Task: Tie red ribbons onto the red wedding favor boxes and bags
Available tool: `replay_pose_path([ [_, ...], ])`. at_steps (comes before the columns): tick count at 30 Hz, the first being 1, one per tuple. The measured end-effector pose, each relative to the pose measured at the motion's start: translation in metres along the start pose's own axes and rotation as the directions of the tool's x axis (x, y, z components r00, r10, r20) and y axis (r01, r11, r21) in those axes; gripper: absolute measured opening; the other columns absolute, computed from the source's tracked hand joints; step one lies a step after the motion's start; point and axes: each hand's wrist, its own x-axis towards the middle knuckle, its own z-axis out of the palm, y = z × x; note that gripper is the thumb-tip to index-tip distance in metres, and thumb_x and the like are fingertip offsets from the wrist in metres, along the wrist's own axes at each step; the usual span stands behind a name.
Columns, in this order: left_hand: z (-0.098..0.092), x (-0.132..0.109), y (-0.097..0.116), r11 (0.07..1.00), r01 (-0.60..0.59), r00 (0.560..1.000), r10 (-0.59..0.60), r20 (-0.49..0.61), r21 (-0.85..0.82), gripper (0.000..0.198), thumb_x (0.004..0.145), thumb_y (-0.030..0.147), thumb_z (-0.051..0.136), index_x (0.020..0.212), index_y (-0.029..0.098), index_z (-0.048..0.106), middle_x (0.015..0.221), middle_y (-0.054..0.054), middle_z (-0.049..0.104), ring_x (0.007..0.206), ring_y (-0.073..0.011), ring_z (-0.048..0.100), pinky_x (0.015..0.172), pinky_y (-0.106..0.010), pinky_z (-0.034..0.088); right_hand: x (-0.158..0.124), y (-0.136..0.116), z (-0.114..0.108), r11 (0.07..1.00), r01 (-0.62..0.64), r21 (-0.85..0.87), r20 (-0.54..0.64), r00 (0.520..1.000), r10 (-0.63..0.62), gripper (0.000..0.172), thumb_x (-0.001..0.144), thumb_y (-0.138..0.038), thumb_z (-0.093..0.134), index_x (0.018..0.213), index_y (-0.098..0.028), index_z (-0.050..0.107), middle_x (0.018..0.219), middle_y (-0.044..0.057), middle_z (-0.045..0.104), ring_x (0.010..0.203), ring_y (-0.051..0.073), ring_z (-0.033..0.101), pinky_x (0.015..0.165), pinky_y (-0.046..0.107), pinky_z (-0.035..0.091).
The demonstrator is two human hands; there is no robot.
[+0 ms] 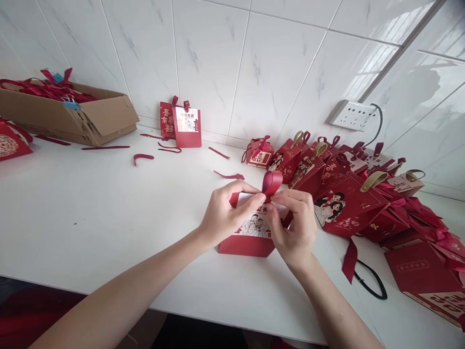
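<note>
A red gift box (247, 247) with a white printed front panel stands on the table before me. From its top rises a red strap loop (274, 180). My left hand (223, 211) comes in from the left, its thumb and fingers closed at the foot of the loop. On the other side my right hand (296, 225) pinches the same foot of the loop between thumb and forefinger. Both hands cover the upper corners of the box. The exact spot where the strap meets the box is hidden by my fingertips.
Many red gift boxes (347, 201) crowd the right side. A cardboard carton (47, 116) full of red ribbons stands back left. Two upright boxes (188, 138) lean near the tiled wall. Loose red straps (143, 157) lie about the white table (109, 208). A black loop (378, 286) lies right.
</note>
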Motion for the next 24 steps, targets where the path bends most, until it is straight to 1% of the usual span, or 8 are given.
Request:
replay_pose_path([
  [3, -0.002, -0.002, -0.004, 0.998, -0.027, 0.999, 0.029, 0.040, -0.052, 0.020, 0.085, 0.027, 0.050, 0.086, 0.017, 0.066, 0.075, -0.001, 0.065, 0.065, -0.0117, 0.058, 0.060, -0.023, 0.046, 0.000, 0.000, 0.000, 0.996, -0.017, -0.093, -0.040, 0.999, 0.013, 0.021, 0.078, -0.003, 0.059, 0.090, -0.021, 0.055, 0.091, 0.005, 0.052, 0.080, 0.015, 0.056, 0.061, 0.029, 0.048],
  [6, -0.002, -0.003, -0.009, 0.984, -0.166, 0.984, 0.170, 0.054, -0.063, 0.023, 0.085, 0.026, 0.047, 0.095, 0.016, 0.066, 0.085, -0.004, 0.064, 0.077, -0.0151, 0.060, 0.068, -0.028, 0.049, 0.000, 0.001, -0.002, 0.988, -0.047, -0.146, -0.064, 0.997, 0.038, 0.018, 0.077, -0.007, 0.063, 0.087, -0.021, 0.056, 0.090, 0.005, 0.053, 0.085, 0.018, 0.057, 0.069, 0.034, 0.048],
  [9, 0.001, -0.004, -0.014, 0.936, -0.350, 0.934, 0.352, 0.055, -0.047, 0.026, 0.083, 0.024, 0.051, 0.102, 0.015, 0.066, 0.092, -0.008, 0.063, 0.082, -0.0170, 0.060, 0.071, -0.031, 0.050, 0.000, 0.003, -0.004, 0.992, -0.071, -0.109, -0.043, 0.997, 0.067, 0.017, 0.075, -0.019, 0.069, 0.086, -0.022, 0.056, 0.091, 0.005, 0.054, 0.087, 0.021, 0.057, 0.072, 0.038, 0.048],
  [12, 0.003, -0.004, -0.017, 0.897, -0.438, 0.898, 0.440, 0.025, -0.056, 0.027, 0.082, 0.021, 0.053, 0.106, 0.016, 0.066, 0.091, -0.008, 0.063, 0.081, -0.0164, 0.060, 0.069, -0.031, 0.051, 0.000, 0.002, -0.004, 0.993, -0.114, -0.013, -0.025, 0.993, 0.113, 0.019, 0.074, -0.024, 0.071, 0.085, -0.022, 0.056, 0.092, 0.005, 0.054, 0.090, 0.021, 0.056, 0.073, 0.038, 0.049],
  [15, 0.004, -0.006, -0.018, 0.908, -0.403, 0.914, 0.406, 0.001, -0.116, 0.028, 0.083, 0.018, 0.052, 0.106, 0.017, 0.067, 0.090, -0.008, 0.062, 0.080, -0.0152, 0.059, 0.065, -0.028, 0.049, 0.000, 0.001, -0.003, 0.986, -0.159, 0.043, -0.038, 0.986, 0.160, 0.016, 0.075, -0.019, 0.070, 0.085, -0.022, 0.057, 0.091, 0.004, 0.053, 0.091, 0.019, 0.057, 0.075, 0.036, 0.051],
  [19, 0.004, -0.007, -0.017, 0.934, -0.298, 0.950, 0.310, 0.031, -0.198, 0.028, 0.083, 0.019, 0.052, 0.107, 0.022, 0.068, 0.084, -0.006, 0.060, 0.074, -0.0130, 0.056, 0.062, -0.027, 0.048, 0.000, -0.001, -0.002, 0.977, -0.205, 0.051, -0.066, 0.976, 0.208, 0.014, 0.075, -0.016, 0.069, 0.082, -0.021, 0.058, 0.091, 0.004, 0.053, 0.092, 0.019, 0.057, 0.076, 0.036, 0.051],
  [22, 0.004, -0.008, -0.018, 0.937, -0.290, 0.953, 0.301, 0.031, -0.195, 0.030, 0.084, 0.021, 0.052, 0.109, 0.025, 0.068, 0.078, -0.004, 0.057, 0.071, -0.0129, 0.054, 0.062, -0.028, 0.047, 0.001, 0.000, -0.003, 0.981, -0.190, 0.044, -0.081, 0.978, 0.193, 0.014, 0.074, -0.015, 0.069, 0.081, -0.021, 0.059, 0.090, 0.004, 0.054, 0.091, 0.019, 0.058, 0.074, 0.036, 0.052],
  [24, 0.004, -0.008, -0.019, 0.935, -0.300, 0.950, 0.312, 0.032, -0.188, 0.030, 0.085, 0.023, 0.052, 0.110, 0.025, 0.067, 0.078, -0.004, 0.058, 0.074, -0.0143, 0.055, 0.065, -0.029, 0.048, 0.002, 0.000, -0.004, 0.985, -0.171, 0.039, -0.079, 0.982, 0.174, 0.014, 0.074, -0.016, 0.070, 0.081, -0.021, 0.058, 0.089, 0.004, 0.054, 0.091, 0.020, 0.058, 0.073, 0.036, 0.053],
])
